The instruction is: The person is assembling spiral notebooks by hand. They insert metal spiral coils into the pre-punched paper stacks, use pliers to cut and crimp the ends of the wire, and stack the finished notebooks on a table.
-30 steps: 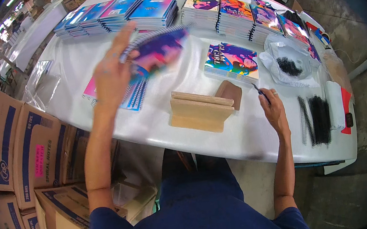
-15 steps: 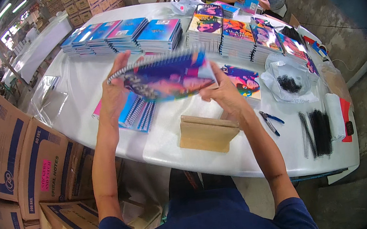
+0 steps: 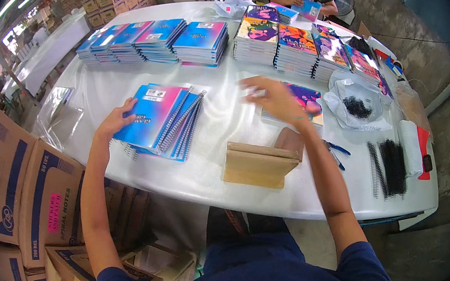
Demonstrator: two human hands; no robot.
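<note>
The left hand [image 3: 115, 121], fingers parted, touches coil-bound notebooks [image 3: 158, 115] near the front-left edge of the table [image 3: 208, 165], the right hand [image 3: 275, 98] is open (blurred, apparently empty), and binding looks done there, loose black coils [image 3: 393, 166] seemingly unused at the near-right corner.

Spiral notebook [image 3: 156, 115]: formerly held aloft, now atop pile [image 3: 181, 147] left of cardboard stand [image 3: 259, 164]; right hand [image 3: 273, 97] released, beyond stand.
</note>
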